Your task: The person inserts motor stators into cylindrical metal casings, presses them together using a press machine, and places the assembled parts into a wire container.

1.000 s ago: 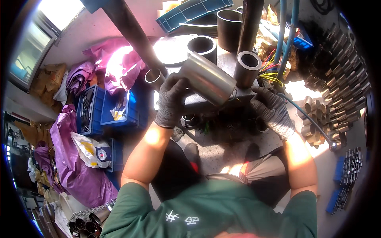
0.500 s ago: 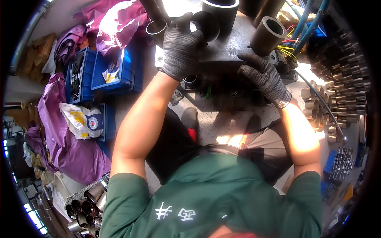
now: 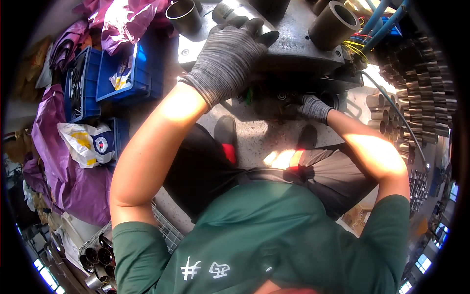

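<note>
My left hand (image 3: 227,61), in a grey knit glove, is closed around a shiny metal tube (image 3: 236,11) above the steel block (image 3: 289,36). The tube lies tilted, and my fingers hide part of it. Left of it, an open-ended metal cylinder (image 3: 185,18) stands on the block. A thick-walled dark cylinder (image 3: 335,27) stands at the block's right end. My right hand (image 3: 315,108), also gloved, is below the block's front edge. Its fingers reach into deep shadow, so what they touch is hidden.
Blue bins (image 3: 117,81) and purple sheeting (image 3: 63,161) lie at the left. Metal tubes (image 3: 103,257) fill a wire basket at lower left. Stacked metal cylinders (image 3: 421,98) stand at the right, behind a thin rod (image 3: 399,122). Blue hoses and yellow wires (image 3: 355,49) run beside the block.
My left hand has turned and now has a shiny tube lying tilted in its grasp. My right hand has left the block's front edge and dropped beneath it. The whole view has shifted slightly.
</note>
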Action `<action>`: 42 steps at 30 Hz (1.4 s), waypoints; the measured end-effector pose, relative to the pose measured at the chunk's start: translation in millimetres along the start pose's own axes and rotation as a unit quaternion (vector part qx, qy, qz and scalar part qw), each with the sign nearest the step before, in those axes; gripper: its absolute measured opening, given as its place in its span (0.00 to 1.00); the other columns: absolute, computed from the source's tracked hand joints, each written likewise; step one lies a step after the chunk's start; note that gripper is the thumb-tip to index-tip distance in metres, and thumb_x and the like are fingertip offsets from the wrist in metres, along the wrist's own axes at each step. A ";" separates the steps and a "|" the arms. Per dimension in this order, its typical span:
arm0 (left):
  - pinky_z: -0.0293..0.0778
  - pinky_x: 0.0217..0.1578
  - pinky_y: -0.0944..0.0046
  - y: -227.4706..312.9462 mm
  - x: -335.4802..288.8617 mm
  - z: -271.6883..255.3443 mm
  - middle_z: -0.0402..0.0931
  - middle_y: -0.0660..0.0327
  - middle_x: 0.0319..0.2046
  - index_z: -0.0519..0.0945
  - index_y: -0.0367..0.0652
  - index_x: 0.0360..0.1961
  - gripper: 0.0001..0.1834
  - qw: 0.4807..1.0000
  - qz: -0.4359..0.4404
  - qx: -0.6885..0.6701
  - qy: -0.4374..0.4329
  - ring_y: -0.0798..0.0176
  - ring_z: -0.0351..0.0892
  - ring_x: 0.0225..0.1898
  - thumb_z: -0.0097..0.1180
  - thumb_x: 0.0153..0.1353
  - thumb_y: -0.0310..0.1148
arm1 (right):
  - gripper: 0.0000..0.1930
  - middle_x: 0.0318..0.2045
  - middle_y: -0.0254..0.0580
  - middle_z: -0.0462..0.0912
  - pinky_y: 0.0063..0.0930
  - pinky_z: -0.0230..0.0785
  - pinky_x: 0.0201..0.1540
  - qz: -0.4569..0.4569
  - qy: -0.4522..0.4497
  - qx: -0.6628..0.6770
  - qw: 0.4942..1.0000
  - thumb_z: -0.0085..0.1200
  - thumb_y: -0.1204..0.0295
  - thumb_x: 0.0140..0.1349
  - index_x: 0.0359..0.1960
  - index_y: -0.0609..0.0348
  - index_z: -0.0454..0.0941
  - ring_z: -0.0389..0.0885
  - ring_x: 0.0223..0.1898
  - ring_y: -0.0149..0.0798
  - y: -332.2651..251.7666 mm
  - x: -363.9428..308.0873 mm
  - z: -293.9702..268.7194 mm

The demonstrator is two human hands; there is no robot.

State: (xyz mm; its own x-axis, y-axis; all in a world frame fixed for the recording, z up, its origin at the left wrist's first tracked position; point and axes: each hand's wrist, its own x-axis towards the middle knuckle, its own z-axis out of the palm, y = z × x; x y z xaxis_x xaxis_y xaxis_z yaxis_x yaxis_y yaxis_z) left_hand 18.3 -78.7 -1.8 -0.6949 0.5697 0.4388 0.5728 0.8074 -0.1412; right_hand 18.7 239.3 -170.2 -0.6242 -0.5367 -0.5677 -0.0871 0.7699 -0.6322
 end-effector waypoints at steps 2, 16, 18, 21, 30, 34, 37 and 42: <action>0.78 0.58 0.49 -4.6 15.5 -16.0 0.82 0.50 0.49 0.84 0.46 0.50 0.21 0.995 -0.062 -0.052 -0.060 0.49 0.82 0.54 0.70 0.61 0.45 | 0.25 0.58 0.56 0.84 0.40 0.72 0.64 0.017 -0.062 -0.027 0.998 0.58 0.59 0.71 0.65 0.59 0.78 0.82 0.59 0.52 32.5 21.5 14.0; 0.78 0.55 0.58 -38.7 30.9 5.7 0.86 0.54 0.43 0.85 0.43 0.52 0.23 0.901 -0.201 -0.381 -0.050 0.57 0.85 0.49 0.66 0.67 0.50 | 0.24 0.61 0.55 0.82 0.45 0.73 0.64 -0.039 0.165 -0.493 0.853 0.46 0.58 0.74 0.66 0.54 0.77 0.81 0.60 0.52 241.7 166.2 107.1; 0.78 0.55 0.58 -43.4 29.7 5.8 0.86 0.54 0.43 0.85 0.43 0.52 0.23 0.895 -0.210 -0.391 -0.047 0.57 0.85 0.49 0.66 0.67 0.50 | 0.24 0.62 0.54 0.81 0.45 0.73 0.64 -0.018 0.154 -0.465 0.872 0.46 0.59 0.74 0.67 0.54 0.76 0.81 0.61 0.51 265.2 169.0 102.5; 0.78 0.55 0.58 -48.4 24.6 6.8 0.86 0.54 0.43 0.85 0.43 0.52 0.23 0.893 -0.225 -0.386 -0.056 0.57 0.85 0.49 0.66 0.67 0.50 | 0.25 0.63 0.53 0.81 0.44 0.73 0.64 0.020 0.119 -0.406 0.906 0.47 0.59 0.74 0.68 0.55 0.75 0.81 0.61 0.50 230.4 181.3 99.7; 0.78 0.55 0.59 -50.2 23.0 10.8 0.86 0.55 0.44 0.85 0.43 0.52 0.23 0.884 -0.219 -0.408 -0.061 0.58 0.85 0.49 0.65 0.68 0.50 | 0.26 0.70 0.54 0.71 0.50 0.62 0.72 -0.105 0.056 -0.035 0.992 0.40 0.58 0.79 0.75 0.49 0.66 0.69 0.70 0.52 167.6 137.8 96.1; 0.78 0.55 0.59 -57.0 11.5 9.6 0.86 0.55 0.44 0.85 0.43 0.53 0.23 0.886 -0.228 -0.396 -0.077 0.58 0.85 0.49 0.65 0.68 0.50 | 0.24 0.64 0.52 0.77 0.48 0.67 0.67 -0.179 0.075 -0.224 0.955 0.44 0.59 0.80 0.73 0.51 0.67 0.74 0.64 0.50 50.4 71.7 66.4; 0.78 0.55 0.59 -55.8 13.9 15.1 0.86 0.55 0.44 0.85 0.43 0.53 0.23 0.886 -0.223 -0.397 -0.091 0.58 0.85 0.50 0.65 0.68 0.50 | 0.23 0.45 0.56 0.85 0.41 0.76 0.51 -0.156 0.167 0.065 0.971 0.56 0.57 0.74 0.62 0.59 0.73 0.86 0.49 0.52 -63.6 3.5 30.1; 0.78 0.55 0.59 -55.3 19.4 25.3 0.86 0.55 0.45 0.85 0.43 0.53 0.23 0.880 -0.222 -0.405 -0.109 0.59 0.85 0.50 0.65 0.68 0.49 | 0.21 0.28 0.37 0.80 0.27 0.70 0.33 -0.132 0.318 0.102 0.933 0.55 0.57 0.76 0.58 0.61 0.77 0.76 0.28 0.32 -138.1 -5.4 18.4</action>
State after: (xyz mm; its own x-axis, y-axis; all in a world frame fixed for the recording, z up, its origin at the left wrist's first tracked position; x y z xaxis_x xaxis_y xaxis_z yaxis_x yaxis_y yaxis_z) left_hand -37.8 -108.4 -7.8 -0.9450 0.3119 0.0981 0.2840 0.6344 0.7189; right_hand 48.4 129.5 -89.6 -0.9422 -0.3350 0.0083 -0.1933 0.5233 -0.8300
